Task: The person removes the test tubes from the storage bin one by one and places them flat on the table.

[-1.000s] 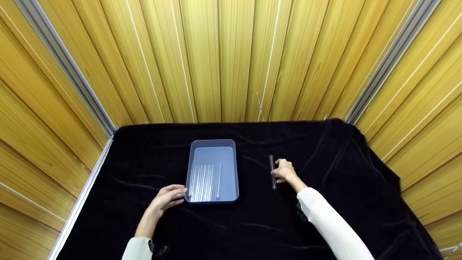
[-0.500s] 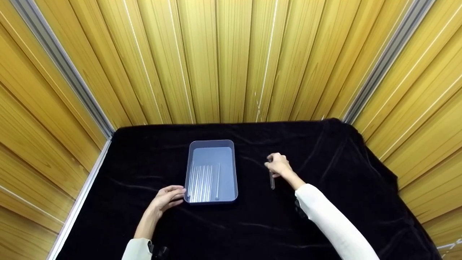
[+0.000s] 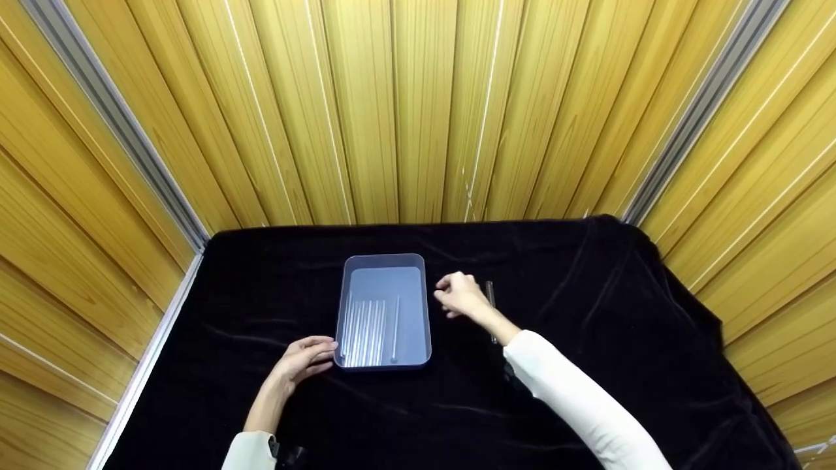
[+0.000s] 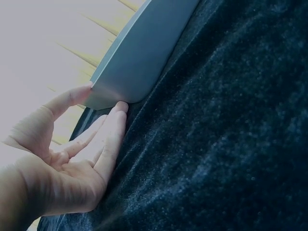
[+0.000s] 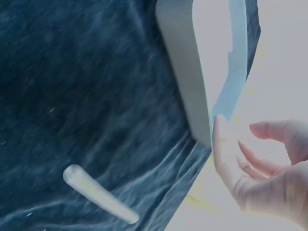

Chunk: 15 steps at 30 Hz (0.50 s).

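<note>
Now, right hand [image 3: 460, 297]: you hold nothing in it; its fingers are relaxed, and the right wrist view shows a gap between fingers and thumb.
Shift: half a second ago your fingers were over the far end of the loose tube [image 3: 490, 294]; you have since brought that hand leftward, so the tube is now just to its right.
Loose tube: clear, lying on the black-draped tabletop [image 3: 568, 274] in the same place as in the earlier frames; in the head view your right wrist hides its middle.
Blue tray [image 3: 392, 281]: just left of your right hand's fingertips, with a dark strip of tabletop showing between them in the head view; it has not visibly moved.
Left hand [image 3: 305, 356]: as before, beside the tray's near left corner; the thumb touches the rim and the fingertips meet the outer wall lower down, nearly straight and wrapped round nothing.
Tube row [image 3: 362, 333]: clear tubes side by side inside the tray, to the right of your left hand, unchanged; glare blurs the count.
Separate tube [image 3: 396, 333]: also in the tray, apart from the row, on the side nearer your right hand.
Right sleeve [image 3: 581, 398]: pale, reaching further left than a second ago.
</note>
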### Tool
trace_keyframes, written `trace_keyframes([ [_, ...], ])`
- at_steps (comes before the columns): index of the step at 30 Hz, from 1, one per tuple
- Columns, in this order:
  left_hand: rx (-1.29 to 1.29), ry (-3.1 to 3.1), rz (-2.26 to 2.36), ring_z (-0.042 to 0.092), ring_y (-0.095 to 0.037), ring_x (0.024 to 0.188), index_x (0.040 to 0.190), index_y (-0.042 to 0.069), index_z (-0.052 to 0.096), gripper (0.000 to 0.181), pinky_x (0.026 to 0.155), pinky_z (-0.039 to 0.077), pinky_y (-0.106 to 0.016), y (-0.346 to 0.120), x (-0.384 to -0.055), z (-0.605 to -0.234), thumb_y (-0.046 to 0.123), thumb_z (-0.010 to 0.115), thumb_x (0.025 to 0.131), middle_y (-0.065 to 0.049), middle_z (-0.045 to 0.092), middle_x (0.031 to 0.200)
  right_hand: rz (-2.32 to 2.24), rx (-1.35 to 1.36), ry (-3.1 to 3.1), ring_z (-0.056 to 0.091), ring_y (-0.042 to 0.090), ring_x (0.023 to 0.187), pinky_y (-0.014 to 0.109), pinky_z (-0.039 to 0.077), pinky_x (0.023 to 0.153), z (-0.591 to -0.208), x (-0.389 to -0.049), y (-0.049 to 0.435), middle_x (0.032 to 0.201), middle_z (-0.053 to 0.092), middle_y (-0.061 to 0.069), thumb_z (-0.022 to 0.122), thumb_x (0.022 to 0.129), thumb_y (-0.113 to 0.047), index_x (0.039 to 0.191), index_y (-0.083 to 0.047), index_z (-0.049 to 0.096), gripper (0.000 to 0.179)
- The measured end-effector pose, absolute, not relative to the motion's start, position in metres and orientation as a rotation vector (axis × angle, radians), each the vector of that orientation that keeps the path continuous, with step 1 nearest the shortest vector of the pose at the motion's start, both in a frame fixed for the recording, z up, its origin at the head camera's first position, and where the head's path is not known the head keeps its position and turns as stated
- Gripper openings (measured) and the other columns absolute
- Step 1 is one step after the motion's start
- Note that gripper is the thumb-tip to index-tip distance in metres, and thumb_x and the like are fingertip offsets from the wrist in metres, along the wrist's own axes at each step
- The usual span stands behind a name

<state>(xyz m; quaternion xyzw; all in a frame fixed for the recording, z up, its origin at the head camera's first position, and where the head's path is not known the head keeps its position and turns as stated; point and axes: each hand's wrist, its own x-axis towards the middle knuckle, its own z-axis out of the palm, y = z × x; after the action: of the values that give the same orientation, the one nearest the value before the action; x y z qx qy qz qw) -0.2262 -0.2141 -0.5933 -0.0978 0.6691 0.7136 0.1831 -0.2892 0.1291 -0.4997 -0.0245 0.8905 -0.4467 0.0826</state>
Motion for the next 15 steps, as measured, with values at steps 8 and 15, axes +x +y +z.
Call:
trace_keyframes([
  [8, -0.278, 1.885, 2.013, 0.071, -0.012, 0.098, 0.133, -0.011, 0.051, 0.050, 0.088, 0.061, -0.028, -0.211, -0.226, -0.594, 0.015, 0.071, 0.095, -0.005, 0.073, 0.109, -1.357, -0.187, 2.614, 0.077, 0.036, 0.072, 0.030, 0.063, 0.055, -0.500, -0.286, 0.098, 0.094, 0.076, 0.025, 0.060, 0.092, -0.001, 0.110, 0.007, 0.071, 0.022],
  [15, -0.289, 1.890, 2.011, 0.071, -0.013, 0.098, 0.133, -0.011, 0.052, 0.049, 0.087, 0.062, -0.028, -0.211, -0.226, -0.593, 0.015, 0.071, 0.095, -0.005, 0.073, 0.108, -1.338, -0.285, 2.532, 0.077, 0.030, 0.069, 0.042, 0.065, 0.068, -0.518, -0.283, 0.077, 0.098, 0.074, 0.029, 0.062, 0.092, -0.002, 0.120, 0.014, 0.065, 0.031],
])
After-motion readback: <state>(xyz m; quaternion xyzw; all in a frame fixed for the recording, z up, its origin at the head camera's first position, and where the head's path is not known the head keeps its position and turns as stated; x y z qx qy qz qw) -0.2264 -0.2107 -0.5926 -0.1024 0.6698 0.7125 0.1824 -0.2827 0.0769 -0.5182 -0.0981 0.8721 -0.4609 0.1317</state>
